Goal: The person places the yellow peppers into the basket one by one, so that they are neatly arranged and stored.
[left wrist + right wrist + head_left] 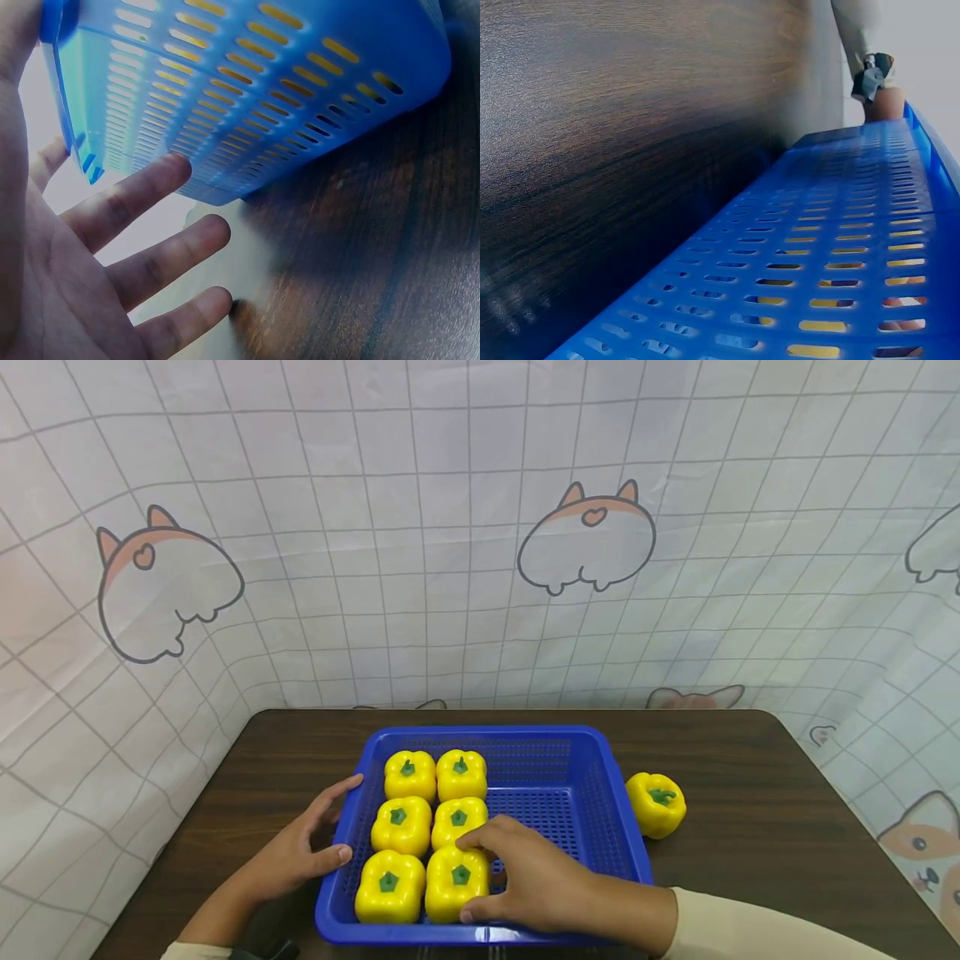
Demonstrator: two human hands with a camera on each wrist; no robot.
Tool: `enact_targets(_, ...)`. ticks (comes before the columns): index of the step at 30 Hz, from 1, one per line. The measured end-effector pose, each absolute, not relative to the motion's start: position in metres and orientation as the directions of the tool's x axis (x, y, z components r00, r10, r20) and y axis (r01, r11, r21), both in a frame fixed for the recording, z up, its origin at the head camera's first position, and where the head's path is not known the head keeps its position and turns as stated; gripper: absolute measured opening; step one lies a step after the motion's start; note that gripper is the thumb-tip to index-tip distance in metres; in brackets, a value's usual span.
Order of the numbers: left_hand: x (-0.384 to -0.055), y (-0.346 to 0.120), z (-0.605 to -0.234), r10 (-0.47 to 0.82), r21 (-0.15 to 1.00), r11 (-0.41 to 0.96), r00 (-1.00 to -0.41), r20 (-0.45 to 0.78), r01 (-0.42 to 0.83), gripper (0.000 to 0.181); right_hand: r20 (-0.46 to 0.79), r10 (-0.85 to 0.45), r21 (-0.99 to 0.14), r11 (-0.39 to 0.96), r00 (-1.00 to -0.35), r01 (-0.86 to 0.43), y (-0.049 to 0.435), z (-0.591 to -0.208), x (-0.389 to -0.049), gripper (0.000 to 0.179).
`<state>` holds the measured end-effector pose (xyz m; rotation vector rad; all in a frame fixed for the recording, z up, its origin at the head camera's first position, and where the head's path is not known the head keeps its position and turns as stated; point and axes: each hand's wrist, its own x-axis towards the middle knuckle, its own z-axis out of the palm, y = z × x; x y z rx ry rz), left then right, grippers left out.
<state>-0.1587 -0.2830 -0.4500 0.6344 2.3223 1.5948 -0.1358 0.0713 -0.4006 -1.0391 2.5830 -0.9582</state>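
Observation:
Yellow bell peppers with green stems stand upright in the left half of a blue plastic basket [487, 732], in two columns of three. My right hand [543, 878] reaches over the basket's front side, thumb and index finger around the front pepper of the right column [447, 888]. At the basket's left rim is my left hand [287, 862], its thumb and a fingertip at the edge. In the left wrist view its fingers [165, 262] extend loosely beside the slotted outer wall [247, 82]. The right wrist view shows the basket's slotted side [817, 247], with yellow visible through the slots.
One more yellow pepper [651, 810] lies tilted on the dark wooden table [757, 827], just right of the basket. Bare basket floor [543, 810] shows in the right half. A white gridded cloth [420, 577] with cartoon animals hangs behind the table.

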Motion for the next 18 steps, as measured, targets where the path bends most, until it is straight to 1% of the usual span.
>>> enact_targets(10, -0.1582, -0.283, -0.4495, 0.496, 0.935, 0.286, -0.867, 0.044, 0.211, 0.077, 0.02, -0.665, -0.648, 0.559, -0.746, -0.516, 0.0694, -0.4057, -0.1375, 0.068)
enact_targets(18, -0.1582, -0.2831, -0.4499, 0.496, 0.932, 0.29, -0.867, 0.047, 0.217, 0.077, 0.028, -0.66, -0.631, 0.571, -0.751, -0.525, 0.0682, -0.4096, -0.1382, 0.065)
